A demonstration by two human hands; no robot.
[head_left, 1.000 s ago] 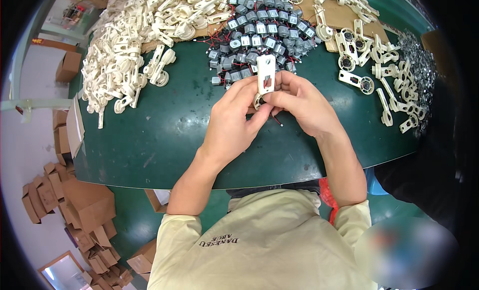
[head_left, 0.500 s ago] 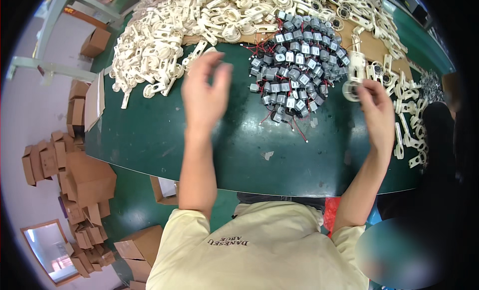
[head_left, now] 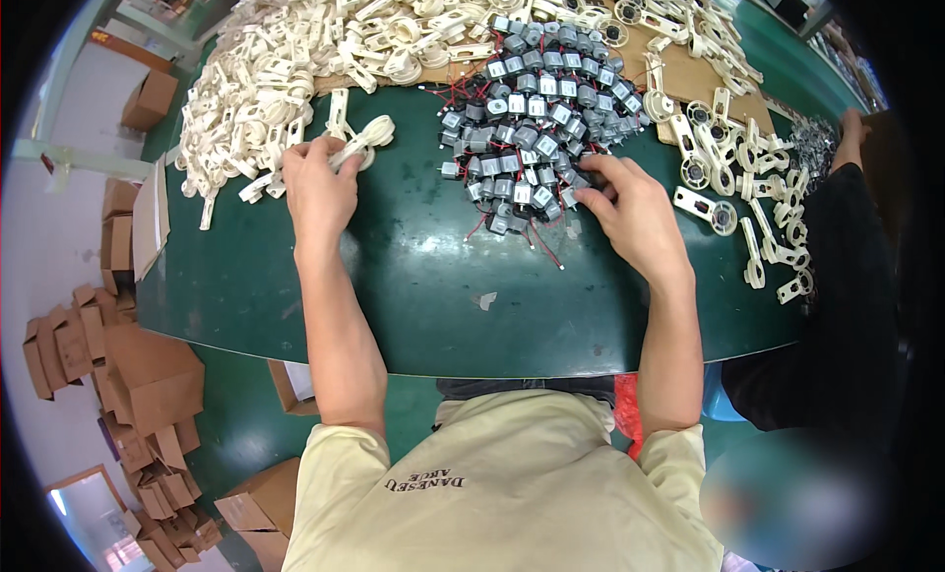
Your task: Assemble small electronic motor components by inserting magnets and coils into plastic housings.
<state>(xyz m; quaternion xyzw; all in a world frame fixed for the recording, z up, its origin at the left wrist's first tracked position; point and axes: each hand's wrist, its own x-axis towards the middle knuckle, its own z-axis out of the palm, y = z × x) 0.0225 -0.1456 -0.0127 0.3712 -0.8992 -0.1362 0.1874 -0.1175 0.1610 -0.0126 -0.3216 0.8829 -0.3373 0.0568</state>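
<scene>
My left hand (head_left: 323, 193) is closed on a cream plastic housing (head_left: 374, 134), an arm-shaped part with a round end, at the edge of the large pile of like housings (head_left: 256, 109). Another cream housing (head_left: 339, 107) lies just beyond its fingers. My right hand (head_left: 638, 218) reaches into the right side of a heap of small grey electric motors (head_left: 527, 139) with red wires. Its thumb and fingers close around a motor (head_left: 569, 197) at the heap's edge, partly hidden by the fingertips. To the right of that hand lies a single housing (head_left: 701, 208) with a round dark-centred end.
More housings (head_left: 778, 208) are spread on the right of the green table (head_left: 423, 306). A flat cardboard sheet (head_left: 679, 60) lies under the far pile. At the right, another person's dark sleeve (head_left: 842, 218) reaches toward shiny small parts (head_left: 815, 144). Cardboard boxes (head_left: 153, 375) stand at the left.
My left hand has moved left and taken hold of a cream housing. My right hand has let go of a housing on the right and moved left to the motors. The whole view has shifted slightly.
</scene>
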